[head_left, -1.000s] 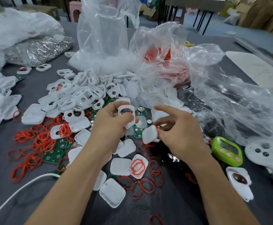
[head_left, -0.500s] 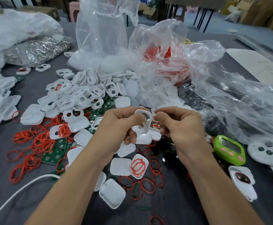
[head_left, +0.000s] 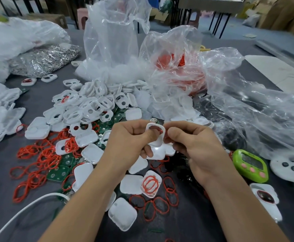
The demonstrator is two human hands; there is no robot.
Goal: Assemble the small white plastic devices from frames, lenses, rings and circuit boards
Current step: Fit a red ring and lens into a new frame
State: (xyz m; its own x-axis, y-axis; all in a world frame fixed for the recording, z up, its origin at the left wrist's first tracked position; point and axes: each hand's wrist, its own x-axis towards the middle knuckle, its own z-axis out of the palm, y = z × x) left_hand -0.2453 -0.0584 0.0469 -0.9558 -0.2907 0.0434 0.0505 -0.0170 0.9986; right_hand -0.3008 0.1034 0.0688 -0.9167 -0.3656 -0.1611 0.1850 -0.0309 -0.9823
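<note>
both hands up over the middle of the table (head_left: 195, 227). left hand (head_left: 130, 142) pinches a white frame (head_left: 157, 142) upright, thumb on its near face, fingers curled behind. right hand (head_left: 195, 147) is curled too, thumb and forefinger closed on the frame's right edge. a glimpse of red ring (head_left: 160, 131) shows through the frame's opening. a glossy white cover (head_left: 157, 151) sits just under the frame, against the left fingers. whether it is joined to the frame, cannot tell.

step in hand, as i read it: seating the ring in the frame's groove. best done by holding the frame steady with the left and walking the ring round with the right fingertip, corner by corner, no stretching. a thin rubbery loop would likely pop out at the far side if pressed at one spot only.

materials: frame is hard, smooth moulded plastic, a rounded rectangle with a big opening. loose rings (head_left: 38, 159) lie left on the dark cloth-like top, thin, floppy, tangled. green circuit boards (head_left: 58, 174) among them, flat, with round pale pads. shallow white covers (head_left: 122, 213) near the forearms, rounded corners, slick. heap of frames (head_left: 90, 105) beyond, spilling from crinkled clear bags (head_left: 114, 41). green timer (head_left: 250, 165) to the right.
</note>
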